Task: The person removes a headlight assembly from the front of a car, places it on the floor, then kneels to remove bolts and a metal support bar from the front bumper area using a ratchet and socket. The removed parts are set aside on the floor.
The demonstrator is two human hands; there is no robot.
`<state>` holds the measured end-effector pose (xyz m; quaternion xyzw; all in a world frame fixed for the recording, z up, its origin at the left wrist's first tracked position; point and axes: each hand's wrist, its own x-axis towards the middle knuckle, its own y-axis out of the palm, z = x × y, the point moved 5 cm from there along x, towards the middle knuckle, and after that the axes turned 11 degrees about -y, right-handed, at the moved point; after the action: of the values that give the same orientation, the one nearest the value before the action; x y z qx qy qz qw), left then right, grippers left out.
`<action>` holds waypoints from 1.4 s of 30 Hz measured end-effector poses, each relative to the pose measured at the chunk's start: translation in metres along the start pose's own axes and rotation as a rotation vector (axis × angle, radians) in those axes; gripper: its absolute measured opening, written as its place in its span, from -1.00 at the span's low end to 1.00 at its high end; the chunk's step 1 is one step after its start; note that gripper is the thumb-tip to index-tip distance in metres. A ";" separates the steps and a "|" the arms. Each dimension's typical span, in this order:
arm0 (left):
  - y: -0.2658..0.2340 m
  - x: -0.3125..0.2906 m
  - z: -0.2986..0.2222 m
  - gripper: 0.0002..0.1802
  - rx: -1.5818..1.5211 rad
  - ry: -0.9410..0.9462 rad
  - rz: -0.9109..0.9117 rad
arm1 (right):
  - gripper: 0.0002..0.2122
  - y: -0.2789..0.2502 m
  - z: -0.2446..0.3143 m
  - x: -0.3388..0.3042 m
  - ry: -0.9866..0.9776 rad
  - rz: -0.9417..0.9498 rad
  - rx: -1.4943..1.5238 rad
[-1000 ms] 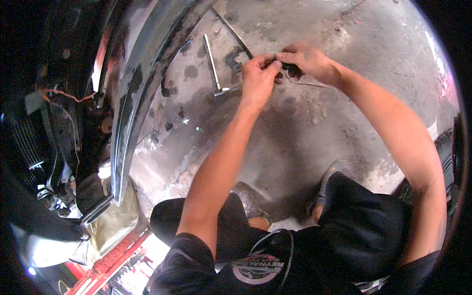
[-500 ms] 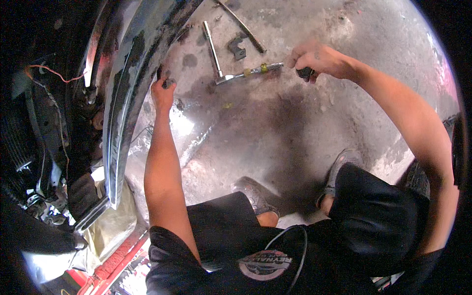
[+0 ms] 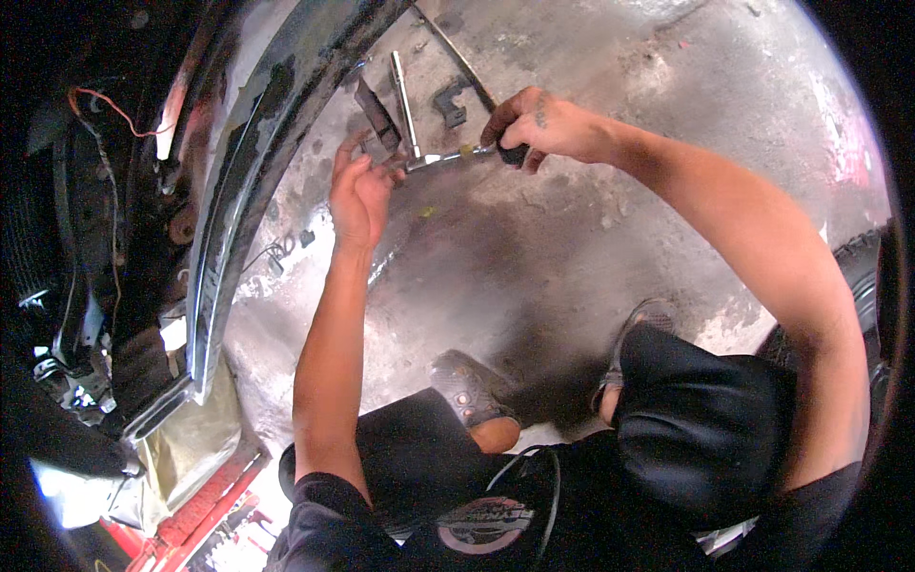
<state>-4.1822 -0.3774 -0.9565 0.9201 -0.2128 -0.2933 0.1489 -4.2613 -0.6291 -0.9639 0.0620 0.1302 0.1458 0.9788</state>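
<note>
Head view: my right hand (image 3: 545,124) is closed around the dark handle of a ratchet wrench (image 3: 464,153), whose chromed shaft runs left to its head. My left hand (image 3: 360,186) has its fingers curled loosely beside that head, next to a flat dark metal bracket (image 3: 377,119); whether they pinch anything I cannot tell. To work well, I judge the head wants steadying while the handle swings. A smooth steel bar (image 3: 404,91) lies on stained, rough concrete floor (image 3: 591,257), beside a curved glossy fender (image 3: 238,191).

Black short-sleeved shirt (image 3: 496,524); black trousers (image 3: 705,419); sandals (image 3: 467,386).
</note>
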 end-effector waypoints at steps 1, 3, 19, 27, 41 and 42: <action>0.006 -0.001 0.001 -0.47 -0.003 -0.028 0.044 | -0.67 0.002 0.006 0.000 -0.021 0.036 0.011; 0.017 -0.005 0.004 -0.46 -0.111 -0.096 0.136 | -0.65 0.004 0.012 -0.003 0.010 -0.021 -0.034; 0.075 -0.021 0.053 -0.46 -0.234 -0.293 0.303 | -0.63 -0.001 0.022 -0.021 -0.022 -0.067 -0.033; 0.079 -0.025 0.063 -0.69 0.015 -0.245 -0.036 | -0.64 0.001 0.026 -0.025 0.070 -0.076 -0.178; -0.099 0.014 0.005 -0.59 0.057 0.045 -0.571 | -0.71 0.004 0.015 -0.049 0.169 0.057 -0.386; -0.108 0.011 0.002 -0.54 0.120 0.023 -0.582 | -0.69 0.005 0.016 -0.049 0.169 0.065 -0.382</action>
<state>-4.1420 -0.2894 -1.0067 0.9528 0.0448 -0.3001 0.0061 -4.3041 -0.6401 -0.9362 -0.1328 0.1796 0.2038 0.9532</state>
